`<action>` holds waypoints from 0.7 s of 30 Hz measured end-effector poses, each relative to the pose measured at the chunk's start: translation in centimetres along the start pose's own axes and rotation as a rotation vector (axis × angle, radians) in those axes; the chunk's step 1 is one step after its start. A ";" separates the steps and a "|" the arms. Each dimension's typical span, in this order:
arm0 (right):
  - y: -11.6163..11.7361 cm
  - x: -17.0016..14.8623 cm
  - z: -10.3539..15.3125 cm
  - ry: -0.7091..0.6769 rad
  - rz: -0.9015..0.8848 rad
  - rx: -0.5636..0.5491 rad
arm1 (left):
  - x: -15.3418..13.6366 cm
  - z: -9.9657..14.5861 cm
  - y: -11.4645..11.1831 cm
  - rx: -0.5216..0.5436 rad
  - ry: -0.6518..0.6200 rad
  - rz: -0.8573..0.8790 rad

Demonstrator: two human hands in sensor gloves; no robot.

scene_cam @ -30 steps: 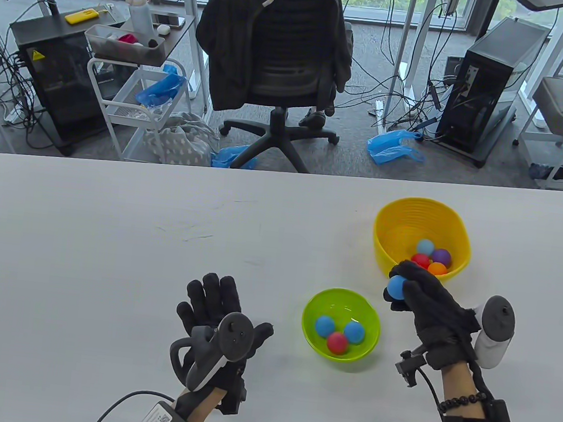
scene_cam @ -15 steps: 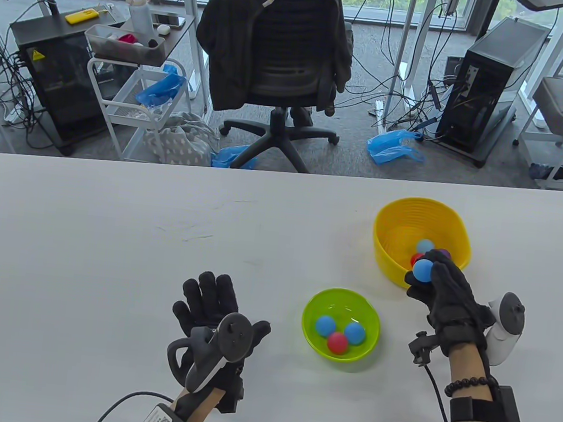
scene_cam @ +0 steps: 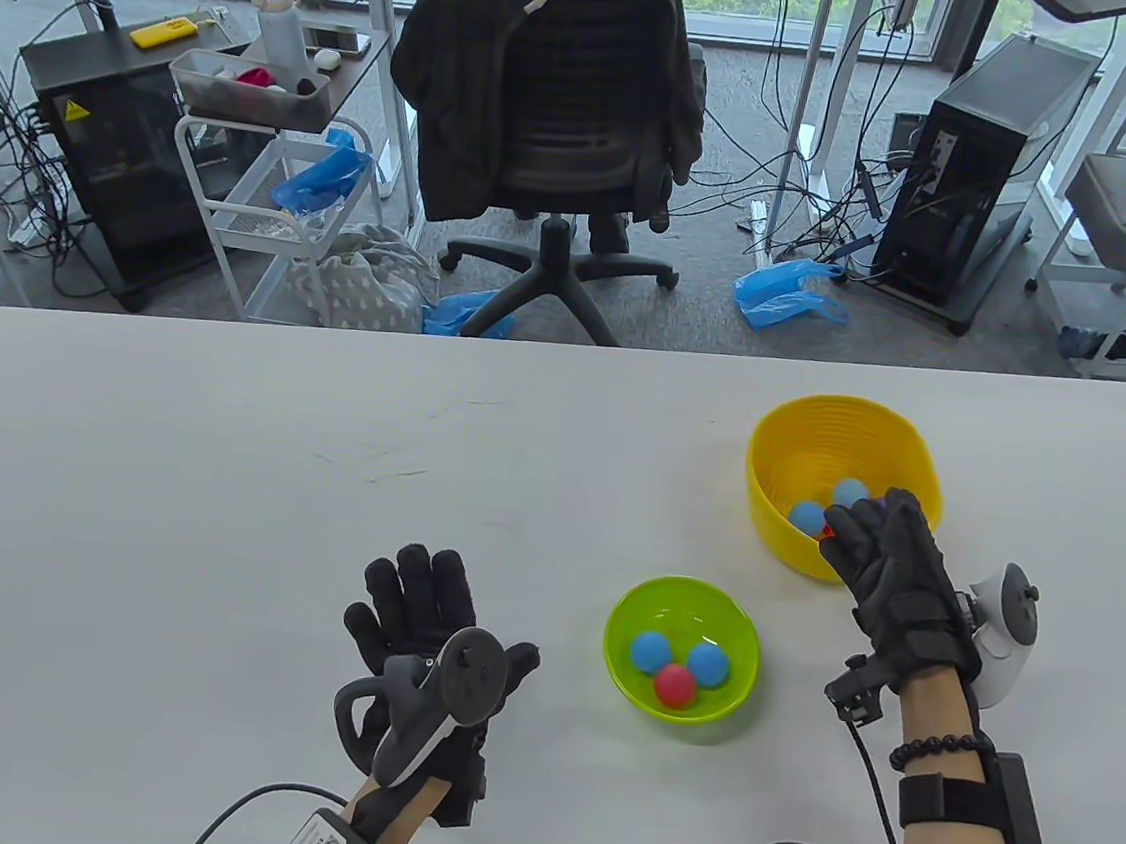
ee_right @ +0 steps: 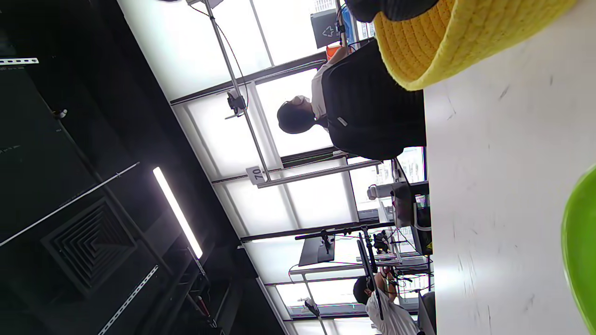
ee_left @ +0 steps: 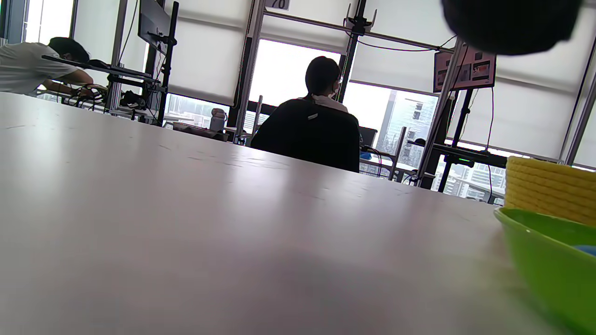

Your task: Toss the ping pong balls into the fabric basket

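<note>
Right hand (scene_cam: 895, 568), fingers spread and empty, hovers over the yellow fabric basket's (scene_cam: 768, 484) near rim. Left hand (scene_cam: 432, 619) rests flat, holding nothing. Three ping pong balls (scene_cam: 678, 667) sit in the green bowl (scene_cam: 626, 610): probably light, rigid, bouncy; pinch across the middle.

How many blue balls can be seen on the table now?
4. Two lie in the green bowl: one left, one right. Two are in the yellow basket: and. The right hand may hide more.

basket (scene_cam: 847, 442) right-rear on table (scene_cam: 216, 466) | bowl (scene_cam: 687, 596) before it, left
</note>
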State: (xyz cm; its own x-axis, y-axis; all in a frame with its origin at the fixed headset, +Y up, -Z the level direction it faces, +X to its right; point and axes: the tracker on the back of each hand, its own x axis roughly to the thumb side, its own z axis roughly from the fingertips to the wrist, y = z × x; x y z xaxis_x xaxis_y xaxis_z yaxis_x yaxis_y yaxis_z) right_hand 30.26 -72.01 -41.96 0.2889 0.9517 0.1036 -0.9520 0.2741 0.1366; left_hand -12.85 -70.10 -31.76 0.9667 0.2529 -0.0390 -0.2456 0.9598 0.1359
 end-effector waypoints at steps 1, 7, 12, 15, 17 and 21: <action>0.1 0.2 0.1 -0.008 0.011 0.001 | 0.0 0.0 0.0 -0.002 0.000 0.002; 2.1 1.5 0.9 -0.061 0.221 -0.030 | 0.0 0.0 -0.1 -0.003 -0.012 0.004; 4.6 2.5 2.5 -0.153 0.518 -0.081 | 0.1 0.0 -0.1 -0.006 -0.025 0.015; 6.8 3.3 3.3 -0.208 0.749 -0.035 | 0.2 0.1 -0.1 -0.009 -0.036 0.019; 8.4 3.6 3.8 -0.204 0.875 0.027 | 0.2 0.3 -0.1 -0.008 -0.038 0.025; 11.8 3.4 4.4 -0.191 1.132 0.163 | 0.2 0.3 -0.1 -0.011 -0.045 0.030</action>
State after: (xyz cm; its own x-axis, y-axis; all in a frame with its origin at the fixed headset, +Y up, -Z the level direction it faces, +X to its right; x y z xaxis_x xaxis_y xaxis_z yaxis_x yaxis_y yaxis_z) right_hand 20.47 -66.14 -35.61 -0.6959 0.6009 0.3932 -0.6553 -0.7554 -0.0054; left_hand -12.65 -70.18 -31.43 0.9610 0.2764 0.0093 -0.2753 0.9531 0.1258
